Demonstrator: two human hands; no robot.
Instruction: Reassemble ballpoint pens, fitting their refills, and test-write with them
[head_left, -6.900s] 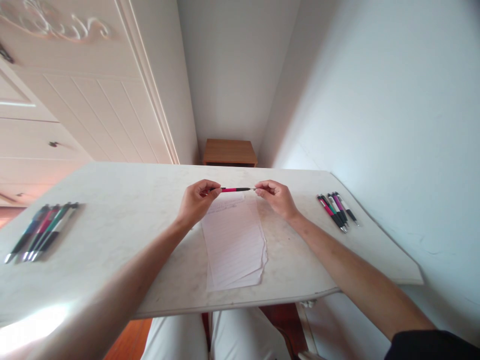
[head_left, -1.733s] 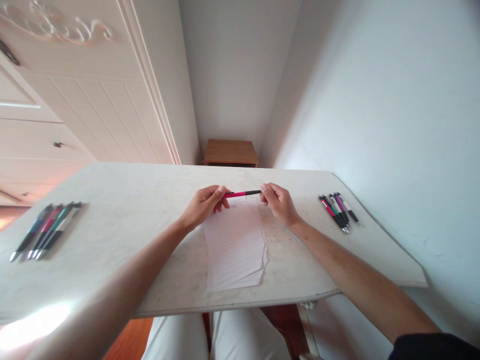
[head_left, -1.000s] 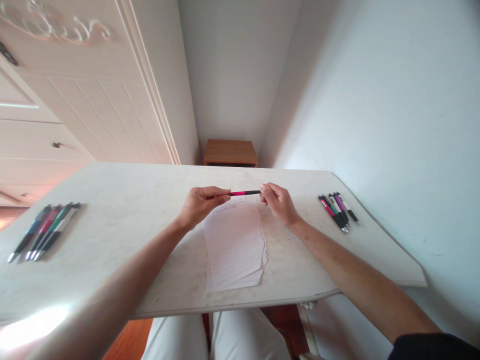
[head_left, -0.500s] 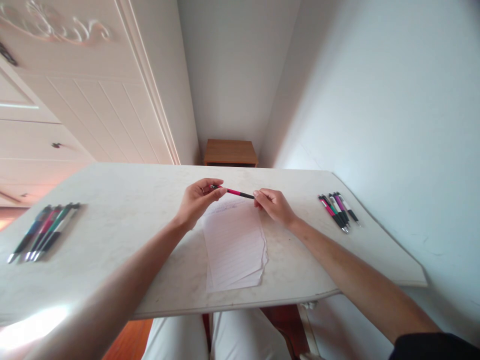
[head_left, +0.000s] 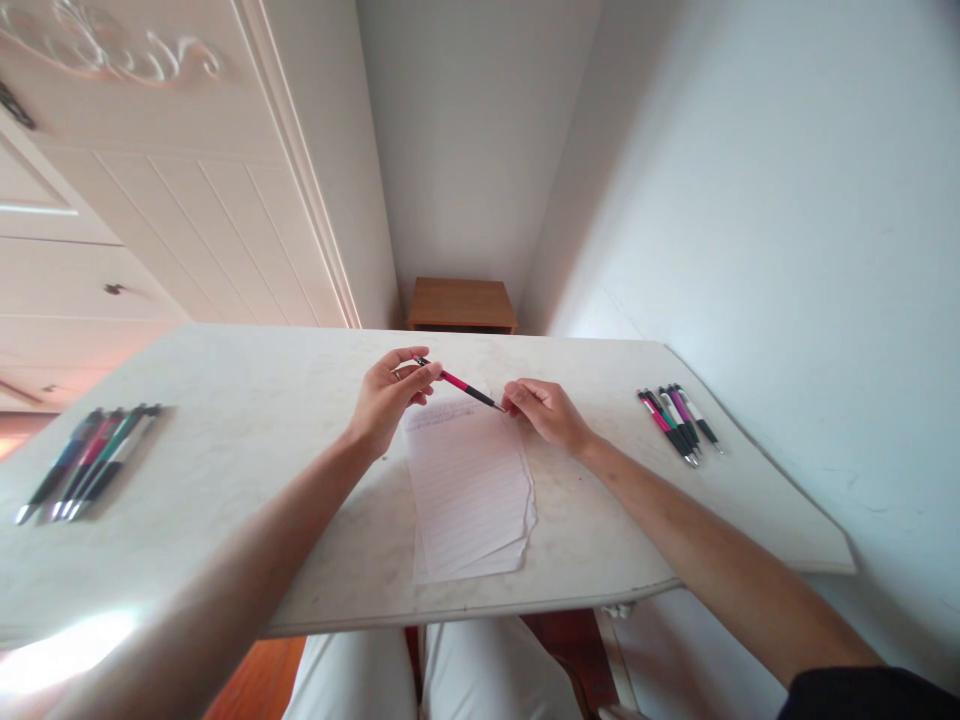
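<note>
Tabletop (head_left: 285, 400) is carrying loose lined paper (head_left: 472, 490), and the pen is hovering above its written end. Left hand (head_left: 384, 400) is clamping the red-and-black pen (head_left: 459, 384) near the back — keeping that pinch steady is probably mattering most. Right hand (head_left: 551, 415) is curling its fingers together at the silver tip (head_left: 499, 407) — can't tell if they're gripping, but staying light and in line should be helping.

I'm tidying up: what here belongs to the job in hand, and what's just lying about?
Belongs:
Slim pink-and-black pen in the left hand, right hand at its tip
Probably the torn, lined white paper sheets below
Perhaps the black-gripped coloured pens at left and similar pens at right

Just there:
Brown wooden box-shaped furniture beyond
Off-white panelled cabinet
</note>
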